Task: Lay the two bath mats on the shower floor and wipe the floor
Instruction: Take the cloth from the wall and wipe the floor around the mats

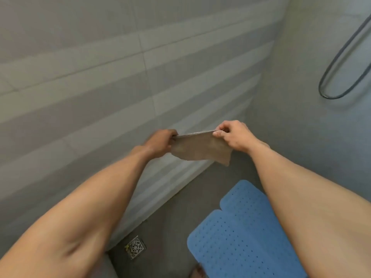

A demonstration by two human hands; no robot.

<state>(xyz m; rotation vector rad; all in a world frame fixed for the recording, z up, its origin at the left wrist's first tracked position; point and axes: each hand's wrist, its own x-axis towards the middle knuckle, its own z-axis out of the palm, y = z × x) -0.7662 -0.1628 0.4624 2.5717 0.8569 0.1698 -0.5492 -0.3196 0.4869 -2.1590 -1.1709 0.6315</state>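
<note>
A brown cloth (pixel 200 147) hangs folded in the air in front of the striped wall tiles. My left hand (pixel 160 142) pinches its left top corner and my right hand (pixel 233 135) pinches its right top corner, stretching the top edge taut. Two blue perforated bath mats lie side by side on the grey shower floor (pixel 176 217) at the lower right: the nearer mat (pixel 236 245) and the farther mat (pixel 245 195). My right forearm hides part of both mats.
A square metal floor drain (pixel 136 247) sits by the wall at the bottom centre. A grey shower hose (pixel 341 63) loops down the right wall. The striped tiled wall (pixel 100 87) meets the right wall in a corner behind my hands.
</note>
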